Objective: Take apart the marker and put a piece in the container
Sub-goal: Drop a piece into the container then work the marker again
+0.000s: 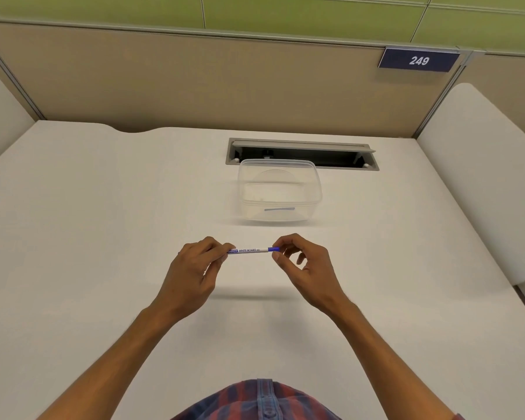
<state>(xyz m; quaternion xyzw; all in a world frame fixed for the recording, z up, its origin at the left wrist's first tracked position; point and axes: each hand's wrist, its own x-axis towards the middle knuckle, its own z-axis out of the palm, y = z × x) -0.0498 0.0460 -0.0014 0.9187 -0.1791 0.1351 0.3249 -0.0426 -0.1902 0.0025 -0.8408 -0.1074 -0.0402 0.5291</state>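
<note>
A thin whiteboard marker (250,250) with a white barrel and blue print is held level above the white desk. My left hand (194,268) pinches its left end between thumb and fingers. My right hand (300,262) pinches the blue cap (274,249) at its right end. The cap sits on the barrel. A clear plastic container (279,194) stands on the desk just beyond the hands, without a lid; nothing shows inside it apart from a small blue mark on its front wall.
Behind the container an open grey cable slot (300,154) is set into the desk (103,222). Beige partition walls close off the back and sides, with a blue sign reading 249 (419,60) at the upper right.
</note>
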